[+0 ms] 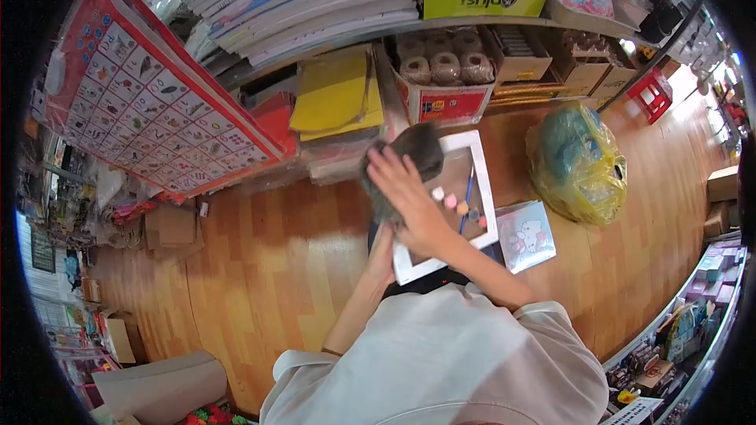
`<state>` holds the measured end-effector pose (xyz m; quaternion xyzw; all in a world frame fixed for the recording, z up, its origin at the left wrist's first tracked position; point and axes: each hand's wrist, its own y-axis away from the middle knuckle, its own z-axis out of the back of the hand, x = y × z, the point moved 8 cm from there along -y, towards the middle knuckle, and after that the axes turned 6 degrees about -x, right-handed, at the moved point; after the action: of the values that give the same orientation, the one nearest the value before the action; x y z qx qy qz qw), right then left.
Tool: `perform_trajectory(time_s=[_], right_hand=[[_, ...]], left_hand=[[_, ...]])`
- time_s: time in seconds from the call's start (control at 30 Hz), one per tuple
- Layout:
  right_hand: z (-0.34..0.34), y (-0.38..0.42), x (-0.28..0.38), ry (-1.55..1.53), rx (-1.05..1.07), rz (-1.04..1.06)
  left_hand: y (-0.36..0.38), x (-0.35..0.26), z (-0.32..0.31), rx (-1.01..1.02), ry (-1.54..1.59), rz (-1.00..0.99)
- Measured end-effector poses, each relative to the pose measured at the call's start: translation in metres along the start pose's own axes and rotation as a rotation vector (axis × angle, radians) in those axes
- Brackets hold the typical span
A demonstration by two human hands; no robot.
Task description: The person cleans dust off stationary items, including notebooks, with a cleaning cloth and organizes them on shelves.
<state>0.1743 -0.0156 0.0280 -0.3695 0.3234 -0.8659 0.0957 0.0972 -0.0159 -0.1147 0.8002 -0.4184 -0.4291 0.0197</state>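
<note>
A white picture frame (487, 212) with a clear front rests at a tilt in front of my body. Several small coloured pots (462, 208) and a thin blue brush (469, 189) show inside it. A dark grey cloth (421, 149) covers its upper left part and hangs past its left edge. My right hand (405, 197) lies flat on the cloth with fingers spread. My left hand (383, 258) grips the frame's lower left side; its fingertips are partly hidden by the cloth and my right hand.
A square picture with a white cartoon cat (528, 238) lies right of the frame. Beyond it stands a stuffed yellow plastic bag (579, 165). Shelves ahead hold a box of twine rolls (442, 98), yellow packets (335, 94) and stacked books (315, 12). A red-bordered picture chart (150, 102) stands at left.
</note>
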Motion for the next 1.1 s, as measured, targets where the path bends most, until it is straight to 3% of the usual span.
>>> perform_trajectory(time_s=[0.07,0.13,0.17,0.2,0.27,0.4,0.43,0.53,0.67,0.73,0.83,0.93,1.0,1.03,1.07,1.1], right_hand=[[0.005,0.000,0.005,0.126,0.069,0.099],[0.012,0.018,-0.046,0.169,0.106,-0.152],[0.033,0.017,-0.060,0.217,-0.031,-0.264],[0.050,0.020,-0.063,0.280,-0.212,-0.235],[0.031,0.026,-0.063,0.397,-0.281,-0.222],[-0.015,0.025,0.007,0.068,-0.023,-0.064],[-0.008,0.028,0.008,0.079,-0.036,-0.064],[0.003,0.052,0.005,0.039,0.232,-0.074],[0.048,0.102,-0.052,0.098,-0.088,-0.068],[0.084,0.130,-0.078,0.219,-0.230,-0.320],[0.125,0.146,-0.057,0.342,-0.245,-0.415],[0.120,0.124,-0.007,0.359,-0.145,-0.373],[0.105,0.122,-0.002,0.462,-0.071,-0.340],[0.101,0.131,-0.012,0.497,-0.101,-0.320],[0.097,0.142,-0.024,0.532,-0.128,-0.298],[0.100,0.156,-0.030,0.541,-0.131,-0.307]], left_hand=[[-0.010,-0.005,0.014,0.003,0.144,-0.054],[0.007,-0.028,-0.004,0.060,0.172,0.006],[0.007,-0.036,-0.009,0.154,0.216,-0.036],[0.008,-0.037,-0.007,0.127,0.192,-0.055],[-0.001,-0.012,0.005,0.041,0.103,0.012],[0.004,-0.017,-0.010,-0.133,0.096,-0.047],[0.009,-0.035,-0.025,-0.048,0.038,-0.095],[-0.005,-0.061,-0.020,0.071,0.218,-0.251],[-0.009,-0.080,-0.024,0.052,0.164,-0.263],[-0.012,-0.075,-0.033,0.018,0.124,-0.207],[-0.016,-0.064,-0.064,0.092,0.137,-0.150],[-0.034,-0.026,-0.084,0.187,0.140,-0.146],[-0.017,-0.010,-0.114,0.130,0.008,-0.158],[-0.018,0.000,-0.124,0.214,-0.157,-0.340],[-0.010,0.020,-0.130,0.221,-0.118,-0.237],[0.001,0.015,-0.151,0.317,-0.319,-0.366]])
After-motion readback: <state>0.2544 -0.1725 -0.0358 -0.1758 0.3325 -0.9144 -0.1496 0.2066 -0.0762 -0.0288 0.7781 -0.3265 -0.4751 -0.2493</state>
